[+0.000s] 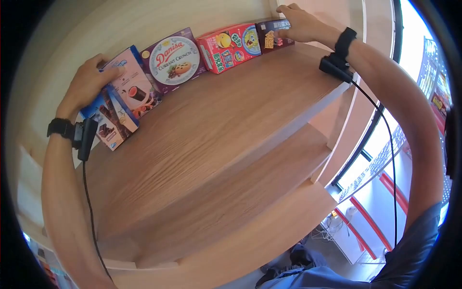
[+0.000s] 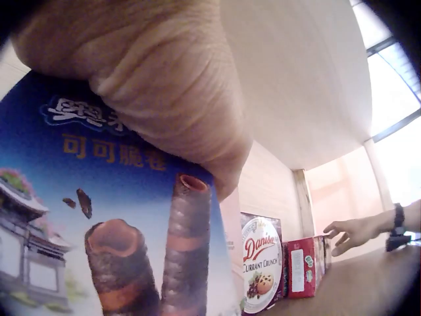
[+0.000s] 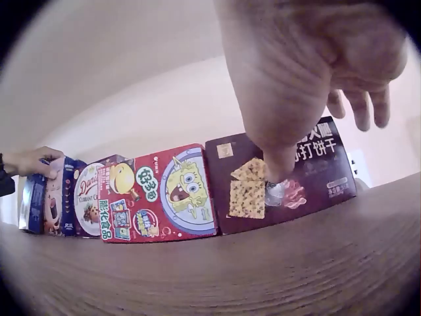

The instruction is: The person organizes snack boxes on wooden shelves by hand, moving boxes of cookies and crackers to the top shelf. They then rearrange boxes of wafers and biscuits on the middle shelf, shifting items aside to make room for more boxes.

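- So, the wooden shelf (image 1: 192, 139) takes up most of the view; a wide stretch of wood is left between the box row and its front edge, and a lower shelf (image 1: 284, 161) can be seen below.
- At the row's left end, the pink box (image 1: 131, 83) is gripped near the top by the left hand (image 1: 91, 79), thumb laid across the front; the blue box (image 1: 113, 120) is overlapped by its palm, contact can't be told.
- Danisa box (image 1: 174, 60) is stood next along, leaning a bit.
- Red box (image 1: 233, 48) is set between that and the dark biscuit box.
- Dark biscuit box (image 3: 250, 187), at the right end, is touched on its front by the right thumb; the right hand (image 1: 304, 25) is loosely spread, fingers uncurled past the top edge.
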{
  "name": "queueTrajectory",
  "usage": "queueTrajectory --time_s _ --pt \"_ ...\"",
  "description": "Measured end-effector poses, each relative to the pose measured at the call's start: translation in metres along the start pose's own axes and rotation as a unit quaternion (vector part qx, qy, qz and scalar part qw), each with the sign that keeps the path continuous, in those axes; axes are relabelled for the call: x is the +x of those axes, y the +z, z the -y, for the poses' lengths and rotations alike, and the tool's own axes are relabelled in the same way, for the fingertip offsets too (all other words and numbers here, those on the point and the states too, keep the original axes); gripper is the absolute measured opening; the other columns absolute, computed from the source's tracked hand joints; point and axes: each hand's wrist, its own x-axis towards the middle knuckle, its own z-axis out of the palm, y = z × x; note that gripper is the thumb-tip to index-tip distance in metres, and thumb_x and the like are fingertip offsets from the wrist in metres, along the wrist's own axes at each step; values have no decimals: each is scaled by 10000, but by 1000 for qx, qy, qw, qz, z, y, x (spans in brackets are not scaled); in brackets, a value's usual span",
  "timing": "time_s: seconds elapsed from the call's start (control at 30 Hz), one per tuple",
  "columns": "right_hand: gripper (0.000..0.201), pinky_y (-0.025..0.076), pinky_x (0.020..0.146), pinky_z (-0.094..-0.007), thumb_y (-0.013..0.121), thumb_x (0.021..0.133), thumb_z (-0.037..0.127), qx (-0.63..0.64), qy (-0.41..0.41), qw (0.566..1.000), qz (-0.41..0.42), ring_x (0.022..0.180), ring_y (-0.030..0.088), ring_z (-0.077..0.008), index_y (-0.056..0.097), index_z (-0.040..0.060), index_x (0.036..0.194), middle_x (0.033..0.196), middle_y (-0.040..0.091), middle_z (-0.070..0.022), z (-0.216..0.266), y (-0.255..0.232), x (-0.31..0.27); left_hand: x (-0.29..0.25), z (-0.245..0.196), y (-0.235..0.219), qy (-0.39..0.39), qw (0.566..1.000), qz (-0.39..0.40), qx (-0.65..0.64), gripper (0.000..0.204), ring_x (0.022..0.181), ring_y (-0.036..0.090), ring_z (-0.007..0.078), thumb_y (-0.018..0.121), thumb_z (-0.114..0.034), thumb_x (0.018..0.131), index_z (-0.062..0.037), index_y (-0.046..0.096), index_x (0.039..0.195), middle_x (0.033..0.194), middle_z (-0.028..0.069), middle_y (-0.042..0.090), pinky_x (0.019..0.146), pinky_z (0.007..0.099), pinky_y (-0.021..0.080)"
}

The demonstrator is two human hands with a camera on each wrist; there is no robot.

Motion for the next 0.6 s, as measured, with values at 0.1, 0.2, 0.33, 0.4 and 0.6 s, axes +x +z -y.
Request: queueTrajectory --time_s 0.1,0.2,0.33,0.4,0.6 --pt "588 519 1011 -491 776 865 374 -5 -154 987 -54 1170 623 -415 614 -4 1285 1288 612 -251 20 -12 -7 -1 -2 -1 4 1000 -4 3 504 921 682 228 734 -405 897 21 691 1162 1019 155 731 879 338 515" --pt "662 520 1028 -438 713 999 409 102 -269 940 183 1195 665 -385 476 60 1509 1281 680 -237 67 -30 -22 0 -2 -2 -11 1000 12 2 553 979 703 268 750 -433 881 18 697 1197 1086 186 739 919 357 520" --pt "701 498 1064 -464 600 1049 514 169 -281 917 228 1239 637 -386 445 61 1561 1324 650 -248 102 -11 -37 1 -8 -5 -27 999 14 17 652 1084 716 322 767 -500 852 -1 703 1265 1181 213 745 984 391 522" --pt "720 484 1082 -470 560 1055 551 154 -271 923 224 1270 615 -392 443 53 1561 1353 632 -255 108 -8 -36 0 -7 -6 -38 998 12 42 706 1148 703 342 765 -545 836 -15 700 1299 1230 205 740 1010 410 519" --pt "760 431 1149 -488 458 1071 613 78 -290 914 273 1369 544 -405 467 13 1539 1481 561 -245 121 -39 -66 2 -7 -8 -50 996 19 77 748 1177 689 348 736 -595 837 -41 686 1337 1269 205 726 1016 429 513"
